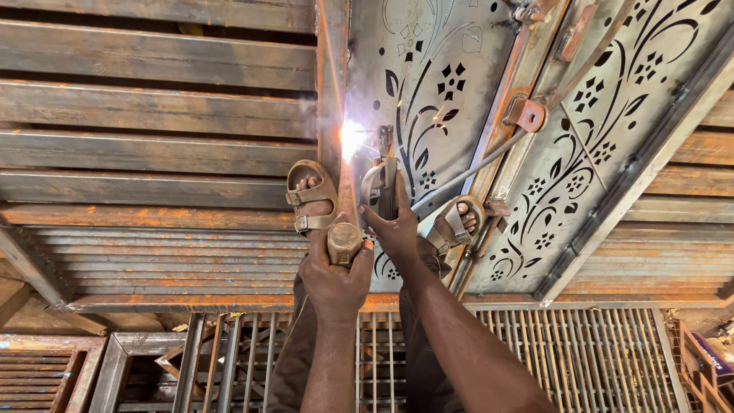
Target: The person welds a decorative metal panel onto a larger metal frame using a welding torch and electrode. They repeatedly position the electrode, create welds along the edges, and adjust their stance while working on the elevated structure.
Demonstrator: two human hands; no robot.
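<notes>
Right hand (395, 226) clamped on the electrode holder (387, 180), left hand (334, 279) wrapped round a hammer (345, 241).
Welding arc (352, 138) flares at twelve o'clock from the hands, beside the cut-pattern steel sheet (436, 84); sandalled feet (312, 197) straddle the seam, rusty slats (153, 115) at nine o'clock.

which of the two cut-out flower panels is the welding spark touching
The left decorative panel, right beside the spark. The right panel lies beyond the slanted bar, away from it.
</notes>
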